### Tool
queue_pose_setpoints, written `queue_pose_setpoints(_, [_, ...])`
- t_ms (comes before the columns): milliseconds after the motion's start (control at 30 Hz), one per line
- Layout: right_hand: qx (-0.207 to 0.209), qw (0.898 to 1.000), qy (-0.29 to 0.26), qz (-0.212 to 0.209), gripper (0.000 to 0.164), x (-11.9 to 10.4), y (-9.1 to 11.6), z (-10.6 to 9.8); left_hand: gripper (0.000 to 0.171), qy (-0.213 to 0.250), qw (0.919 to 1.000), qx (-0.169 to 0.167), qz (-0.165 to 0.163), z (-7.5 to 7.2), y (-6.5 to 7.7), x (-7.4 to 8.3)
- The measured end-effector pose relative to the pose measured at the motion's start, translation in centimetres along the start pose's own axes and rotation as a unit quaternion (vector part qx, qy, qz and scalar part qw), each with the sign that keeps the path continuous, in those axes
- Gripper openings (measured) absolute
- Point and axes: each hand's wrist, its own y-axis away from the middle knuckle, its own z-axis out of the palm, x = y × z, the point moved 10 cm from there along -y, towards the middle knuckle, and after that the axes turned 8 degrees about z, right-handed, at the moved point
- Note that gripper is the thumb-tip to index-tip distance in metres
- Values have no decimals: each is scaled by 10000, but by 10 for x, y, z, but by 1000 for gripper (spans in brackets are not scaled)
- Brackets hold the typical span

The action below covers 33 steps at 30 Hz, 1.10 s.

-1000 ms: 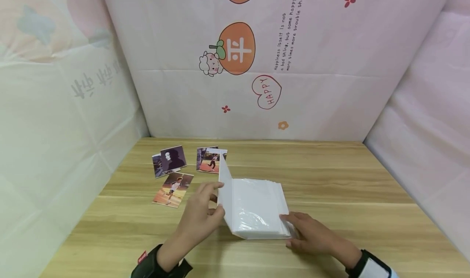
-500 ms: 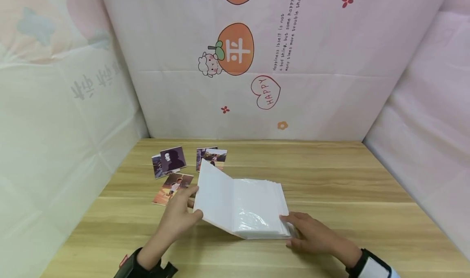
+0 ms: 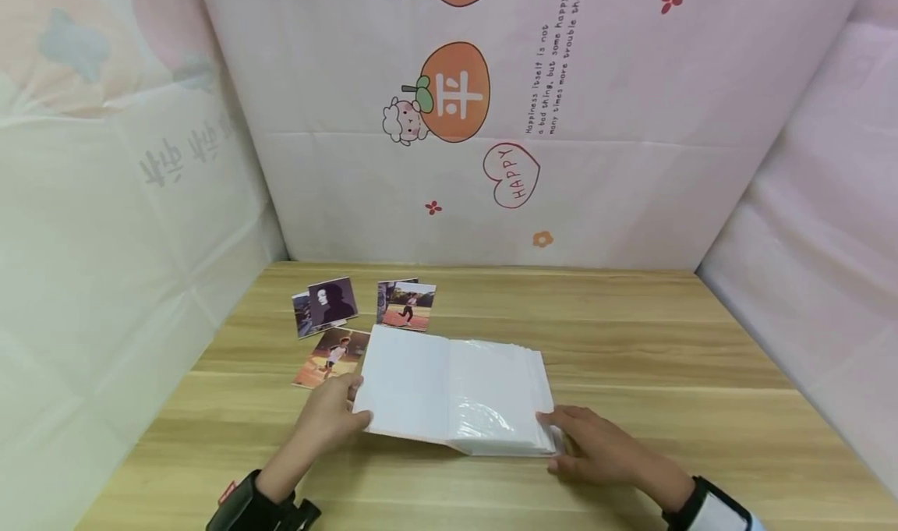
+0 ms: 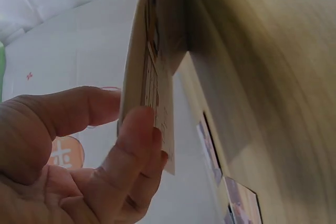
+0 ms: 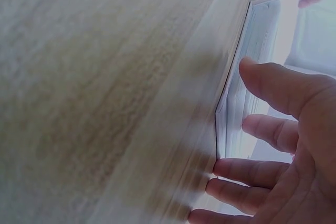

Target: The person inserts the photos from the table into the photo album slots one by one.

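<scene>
A white photo album (image 3: 494, 394) lies open on the wooden table, clear plastic pockets showing on its page block. My left hand (image 3: 323, 415) pinches the outer edge of its front cover (image 3: 403, 383), which slants up off the table. In the left wrist view the thumb is on the inner face and the fingers are behind the printed outer face of the cover (image 4: 163, 30). My right hand (image 3: 596, 447) rests at the album's right edge. The right wrist view shows its fingers (image 5: 252, 171) fairly straight, the index finger against the pages (image 5: 262, 30).
Beyond the cover lie small photo prints: a dark portrait (image 3: 333, 301) overlapping another, a runner print (image 3: 409, 309) on top of another, and a child-in-motion print (image 3: 331, 357) partly behind the cover. White printed cloth (image 3: 603, 203) walls the table's back and sides.
My left hand has swung the album's cover down to the left, from nearly upright to a low slant. The right hand has stayed at the right edge.
</scene>
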Motion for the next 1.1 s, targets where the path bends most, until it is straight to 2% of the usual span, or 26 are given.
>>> queue_pose_setpoints(100, [28, 10000, 36, -21, 60, 1, 0, 0, 46, -316, 9993, -206, 43, 7, 1, -4])
queue_pose_setpoints(233, [41, 10000, 42, -30, 60, 2, 0, 0, 43, -328, 9985, -439, 23, 15, 2, -8])
queue_pose_setpoints(400, [-16, 10000, -36, 27, 60, 3, 0, -1, 26, -351, 9970, -692, 85, 29, 1, -10])
queue_pose_setpoints(600, [-46, 10000, -62, -39, 61, 2, -2, -2, 27, -433, 9945, -953, 27, 45, 4, -18])
queue_pose_setpoints(933, [-74, 10000, -42, -50, 61, 3, -3, 1, 28, -372, 9954, -885, 34, 49, 6, -21])
queue_pose_setpoints(1100, [-142, 9998, -105, 37, 62, 4, -3, 2, 17, -487, 9940, -975, -80, 50, 6, -22])
